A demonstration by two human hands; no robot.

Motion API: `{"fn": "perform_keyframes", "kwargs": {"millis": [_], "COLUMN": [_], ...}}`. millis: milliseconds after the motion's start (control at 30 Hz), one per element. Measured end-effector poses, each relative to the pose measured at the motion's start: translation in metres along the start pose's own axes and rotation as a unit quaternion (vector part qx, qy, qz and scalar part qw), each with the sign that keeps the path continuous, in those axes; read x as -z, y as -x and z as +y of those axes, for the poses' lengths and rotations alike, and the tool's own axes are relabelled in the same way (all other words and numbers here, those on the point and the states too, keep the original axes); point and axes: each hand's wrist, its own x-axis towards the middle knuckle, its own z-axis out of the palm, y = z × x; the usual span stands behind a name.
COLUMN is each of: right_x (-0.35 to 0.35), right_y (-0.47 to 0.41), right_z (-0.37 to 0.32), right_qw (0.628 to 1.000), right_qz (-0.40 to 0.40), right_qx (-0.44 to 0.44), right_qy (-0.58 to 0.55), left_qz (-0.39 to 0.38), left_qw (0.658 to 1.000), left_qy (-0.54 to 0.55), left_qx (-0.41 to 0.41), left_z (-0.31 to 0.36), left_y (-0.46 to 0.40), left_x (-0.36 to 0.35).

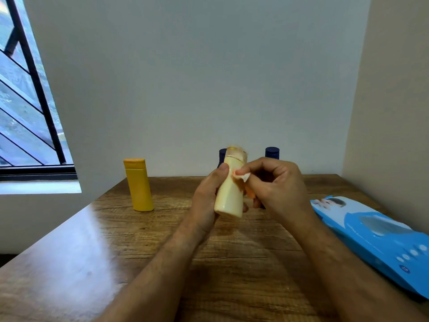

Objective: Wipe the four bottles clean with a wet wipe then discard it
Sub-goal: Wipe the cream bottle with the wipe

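Note:
My left hand [207, 196] grips a cream-coloured bottle [229, 194] and holds it tilted above the middle of the wooden table [116, 252]. My right hand [276, 182] pinches a small white wet wipe [242, 175] against the bottle's upper side. A yellow bottle [138, 184] stands upright at the back left. Behind my hands stand two bottles with dark blue caps, one [222, 155] mostly hidden by the cream bottle, the other [272, 152] showing only its cap above my right hand.
A blue pack of wet wipes [376, 235] lies along the table's right edge. Walls close off the back and right. A barred window [25, 101] is at the left.

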Motion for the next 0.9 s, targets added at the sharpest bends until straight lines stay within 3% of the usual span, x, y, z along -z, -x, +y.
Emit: {"fn": "perform_keyframes", "kwargs": {"millis": [100, 167, 400, 667, 800, 900], "right_x": [-0.002, -0.003, -0.007, -0.016, -0.023, -0.025], "right_y": [-0.002, -0.001, 0.004, 0.001, 0.003, 0.003], "right_z": [0.001, 0.002, 0.004, 0.012, 0.017, 0.02], "right_qw": [0.998, 0.998, 0.995, 0.999, 0.997, 0.995], "right_qz": [0.069, 0.067, -0.101, -0.026, 0.001, 0.011], "right_qx": [0.004, -0.005, 0.012, -0.009, -0.01, -0.006], "right_qy": [-0.003, -0.01, -0.019, 0.035, 0.077, 0.1], "left_qz": [-0.027, -0.011, 0.082, 0.219, 0.254, 0.303], "left_qw": [0.999, 0.999, 0.992, 0.95, 0.922, 0.881], "left_qy": [-0.035, -0.034, 0.071, -0.097, -0.187, -0.292], "left_qx": [-0.013, -0.028, -0.062, -0.199, -0.226, -0.218], "left_z": [-0.002, -0.004, 0.001, 0.001, -0.006, -0.01], "left_y": [0.002, 0.001, -0.006, -0.005, -0.005, -0.008], "left_x": [0.0, -0.001, 0.004, 0.008, 0.01, 0.013]}}
